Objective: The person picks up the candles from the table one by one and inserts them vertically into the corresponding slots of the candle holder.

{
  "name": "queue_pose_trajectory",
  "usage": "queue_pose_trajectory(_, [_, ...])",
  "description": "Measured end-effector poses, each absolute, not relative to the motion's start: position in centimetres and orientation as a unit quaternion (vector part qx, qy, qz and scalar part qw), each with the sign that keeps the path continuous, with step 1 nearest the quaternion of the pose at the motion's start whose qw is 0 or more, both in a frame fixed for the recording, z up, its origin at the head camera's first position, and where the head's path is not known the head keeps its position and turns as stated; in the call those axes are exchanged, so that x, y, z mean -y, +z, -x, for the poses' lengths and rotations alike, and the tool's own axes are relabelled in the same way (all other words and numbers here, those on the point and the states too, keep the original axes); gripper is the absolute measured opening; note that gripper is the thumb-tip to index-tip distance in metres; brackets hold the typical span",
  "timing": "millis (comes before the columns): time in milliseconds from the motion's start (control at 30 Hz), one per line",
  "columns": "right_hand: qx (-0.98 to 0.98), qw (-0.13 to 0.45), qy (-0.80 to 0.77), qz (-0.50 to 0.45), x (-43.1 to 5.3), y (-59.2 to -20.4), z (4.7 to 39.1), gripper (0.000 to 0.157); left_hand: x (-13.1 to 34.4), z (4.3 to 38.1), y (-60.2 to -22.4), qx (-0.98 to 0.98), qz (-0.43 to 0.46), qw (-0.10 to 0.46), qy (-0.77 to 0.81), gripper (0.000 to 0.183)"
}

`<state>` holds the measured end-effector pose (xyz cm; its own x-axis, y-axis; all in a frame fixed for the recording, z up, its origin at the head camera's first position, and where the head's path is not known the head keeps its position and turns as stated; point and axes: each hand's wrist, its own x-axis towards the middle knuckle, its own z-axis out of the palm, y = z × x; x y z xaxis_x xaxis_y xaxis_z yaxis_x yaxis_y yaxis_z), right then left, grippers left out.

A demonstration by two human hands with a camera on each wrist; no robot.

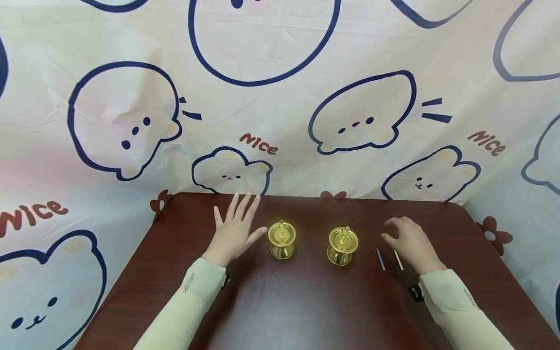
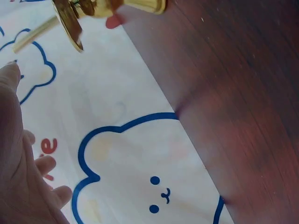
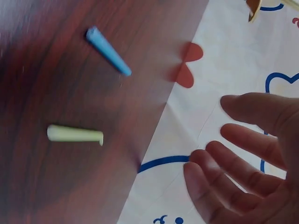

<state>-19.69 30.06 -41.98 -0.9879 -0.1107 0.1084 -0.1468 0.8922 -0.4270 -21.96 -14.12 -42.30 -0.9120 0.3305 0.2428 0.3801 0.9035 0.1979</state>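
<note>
Spreading wide beside a gold stand point(image 1: 282, 241), left fingers point(image 1: 241, 210) hold nothing; right fingers point(image 3: 245, 171) curve loosely, free.

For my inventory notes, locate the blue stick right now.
In the head view, the blue stick lies right of centre on the table, between the right gold stand and the pale yellow stick.

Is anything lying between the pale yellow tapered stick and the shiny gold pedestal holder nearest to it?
Yes: the blue tapered stick lies on the brown table between the pale yellow tapered stick and the gold pedestal holder; nothing else does.
</note>
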Motion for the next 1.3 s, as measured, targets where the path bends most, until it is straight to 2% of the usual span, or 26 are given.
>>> queue_pose_trajectory(200, [0.968,0.004,0.246,-0.050,-29.1,-42.5,18.8,0.025,13.3,20.9,-42.7,0.969,0.189,0.096,-0.125,0.084])
queue_pose_trajectory(400, [0.963,0.005,0.267,-0.034,-28.5,-42.9,18.3,0.021,12.6,20.5,-43.0,0.968,0.202,0.099,-0.114,0.087])
queue_pose_trajectory(800, [0.968,-0.022,0.251,0.008,-27.9,-43.9,17.8,0.020,11.5,19.7,-44.9,0.973,0.201,0.058,-0.099,0.090])
queue_pose_trajectory(1300, [0.962,-0.045,0.265,0.041,-27.7,-45.2,18.0,0.015,11.2,19.2,-45.6,0.971,0.209,0.054,-0.105,0.088])
